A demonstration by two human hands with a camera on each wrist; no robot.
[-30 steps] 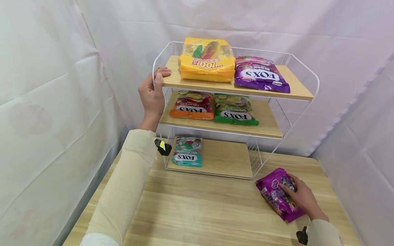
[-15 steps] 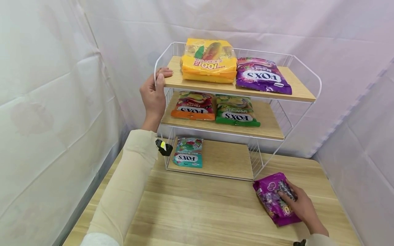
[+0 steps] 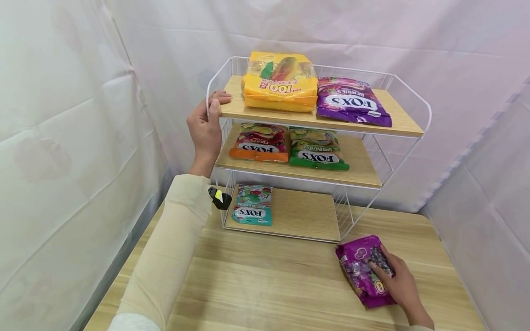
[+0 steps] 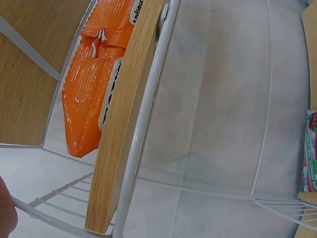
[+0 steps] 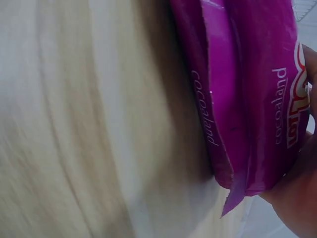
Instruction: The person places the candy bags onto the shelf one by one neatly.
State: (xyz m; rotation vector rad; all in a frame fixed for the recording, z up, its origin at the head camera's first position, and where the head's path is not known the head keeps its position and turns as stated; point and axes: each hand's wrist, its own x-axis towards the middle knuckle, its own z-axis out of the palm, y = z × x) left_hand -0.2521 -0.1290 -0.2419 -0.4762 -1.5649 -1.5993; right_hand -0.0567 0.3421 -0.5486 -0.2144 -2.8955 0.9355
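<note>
My left hand (image 3: 205, 131) holds the upper left corner of a white wire rack (image 3: 414, 147) with wooden shelves, its fingers over the top board's edge. My right hand (image 3: 400, 282) grips a purple candy bag (image 3: 357, 269) by its right side, thumb on the front, at the rack's lower right. In the right wrist view the purple bag (image 5: 262, 109) is seen close, folded end showing, with part of my hand (image 5: 299, 198) at the right edge. The left wrist view shows the orange end of a bag (image 4: 89, 94) beside a shelf board (image 4: 124, 114).
A yellow bag (image 3: 280, 85) and a Fox's Berries bag (image 3: 352, 102) lie on the top shelf. The middle shelf bears Fox's Fruits (image 3: 261, 142) and Spring Tea (image 3: 318, 149) bags. On the bottom shelf, at left, lies a Mint Blossom bag (image 3: 253, 204). White sheeting (image 3: 83, 138) surrounds the wooden table (image 3: 256, 280).
My right hand has moved the purple bag a little left and toward me, turning it slightly. The left hand keeps its hold on the rack.
</note>
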